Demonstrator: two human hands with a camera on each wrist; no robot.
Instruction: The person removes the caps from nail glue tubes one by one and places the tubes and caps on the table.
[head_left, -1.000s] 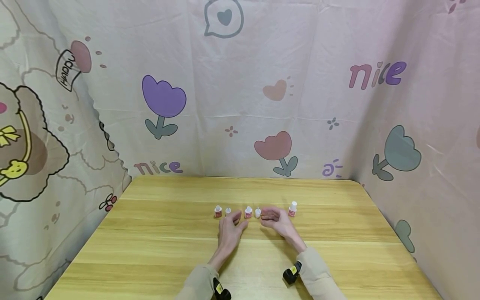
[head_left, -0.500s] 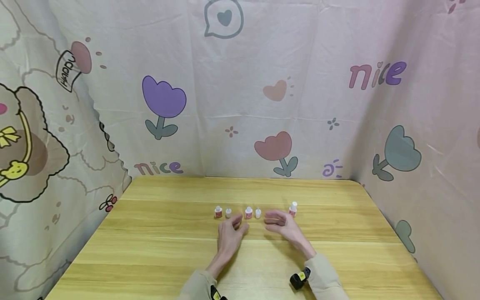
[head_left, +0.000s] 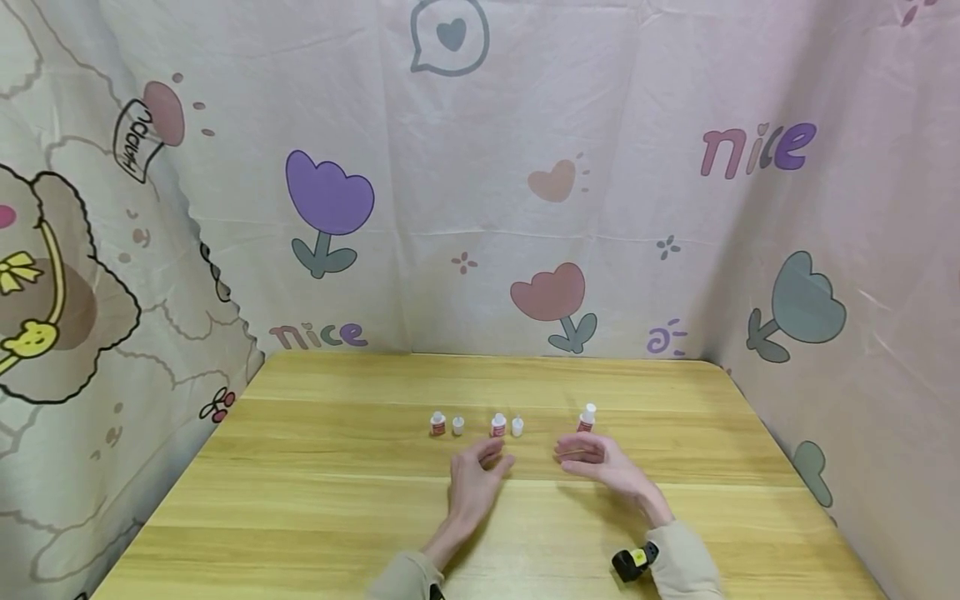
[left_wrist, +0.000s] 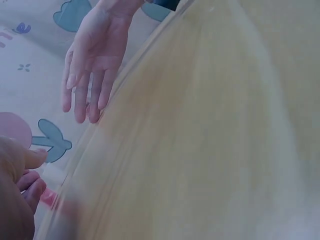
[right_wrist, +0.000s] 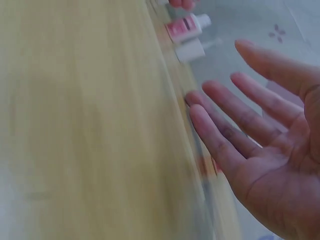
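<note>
"What has just changed in the head view?"

"Both hands have shifted. The right hand (head_left: pixel 603 462) has drawn away from the middle cap (head_left: pixel 517 427) and now hangs in front of the capped bottle (head_left: pixel 588 413), which rises just behind its fingers. The left hand (head_left: pixel 476 479) has slid across to the near side of the middle bottle (head_left: pixel 498 427)."

"Meaning what for the work?"

"My reading: the middle pair has been left standing, cap beside bottle. Beyond the left hand, toward its outer side, the left bottle (head_left: pixel 438 426) and left cap (head_left: pixel 458 427) stand apart likewise, so only the capped bottle looks whole."

"And the left-wrist view?"

"The left hand is loosely curved, thumb and fingertips parted, nothing seen between them. A pink-and-white blur (left_wrist: pixel 49 197) sits just past the fingertips (probably the middle bottle, though too smeared to be sure)."

"The right-wrist view?"

"There the right hand is spread wide, fingers nearly straight, palm bare, holding nothing. Ahead of its fingertips, apart from them, stand the middle bottle and the middle cap, which carries a thin stem (right_wrist: pixel 212 43). A red patch (right_wrist: pixel 215 167) behind the fingers is likely the capped bottle; whether they touch, I can't tell."
</note>
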